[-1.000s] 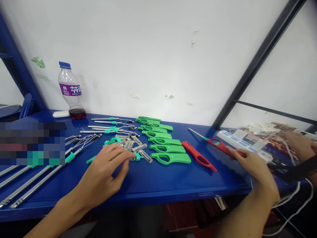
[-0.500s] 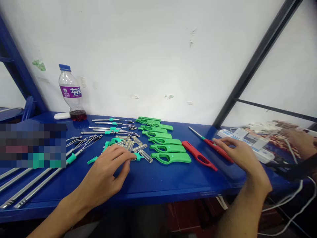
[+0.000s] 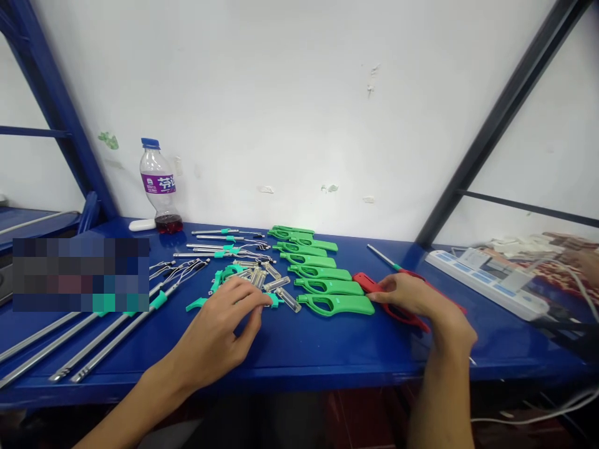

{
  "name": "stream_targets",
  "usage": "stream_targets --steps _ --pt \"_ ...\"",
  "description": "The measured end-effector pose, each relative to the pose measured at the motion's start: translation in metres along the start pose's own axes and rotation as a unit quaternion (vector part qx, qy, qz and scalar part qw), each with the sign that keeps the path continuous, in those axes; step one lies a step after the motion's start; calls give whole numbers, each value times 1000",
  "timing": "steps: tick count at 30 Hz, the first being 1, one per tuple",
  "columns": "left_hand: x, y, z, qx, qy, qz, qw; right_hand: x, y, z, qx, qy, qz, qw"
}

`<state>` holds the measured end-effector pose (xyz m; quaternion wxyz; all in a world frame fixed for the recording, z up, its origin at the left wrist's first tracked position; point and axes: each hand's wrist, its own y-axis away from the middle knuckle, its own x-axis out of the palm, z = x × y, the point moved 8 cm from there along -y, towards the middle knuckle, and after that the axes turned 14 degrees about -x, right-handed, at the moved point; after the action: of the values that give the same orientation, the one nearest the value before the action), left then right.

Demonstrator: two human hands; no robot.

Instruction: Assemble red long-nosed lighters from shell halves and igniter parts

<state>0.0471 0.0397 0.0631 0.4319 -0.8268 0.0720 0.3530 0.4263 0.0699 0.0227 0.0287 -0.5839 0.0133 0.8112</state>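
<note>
My left hand rests over the near side of a pile, fingers loosely bent and holding nothing that I can see. By its fingertips lies a small teal plastic piece. Clear fluid tubes and more teal parts lie just beyond. My right hand has thumb and fingers closed at the upper part of a red lighter casing, partly covering it. Left of that hand is a column of several green lighter casings. Behind it lies a red lighter with a metal barrel, its handle partly hidden.
Metal lighter barrels with wires lie at the left, some under a blurred patch; shorter-looking ones lie further back. A bottle with dark liquid stands by the wall. A white power strip and a black post are at the right.
My right hand has moved left from the red lighter with the barrel to the red casing, which has turned slightly. My left hand stays by the pile. The view has shifted a little.
</note>
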Motion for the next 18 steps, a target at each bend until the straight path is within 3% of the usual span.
stream_targets --steps 6,10,12,14,18 --pt "0 -1 -1 -11 0 13 1000 -20 18 1 -12 15 -44 999" --pt "1 0 -1 -9 1 15 1000 -44 40 13 -33 15 -116 993" --pt "1 -1 -1 -8 -3 10 1000 -50 50 37 -71 6 -124 990" --pt "0 -1 -2 -7 -6 4 1000 -45 56 71 -119 -8 -91 989" --pt "0 0 -3 -11 -11 6 1000 -18 57 149 -235 -26 2 972"
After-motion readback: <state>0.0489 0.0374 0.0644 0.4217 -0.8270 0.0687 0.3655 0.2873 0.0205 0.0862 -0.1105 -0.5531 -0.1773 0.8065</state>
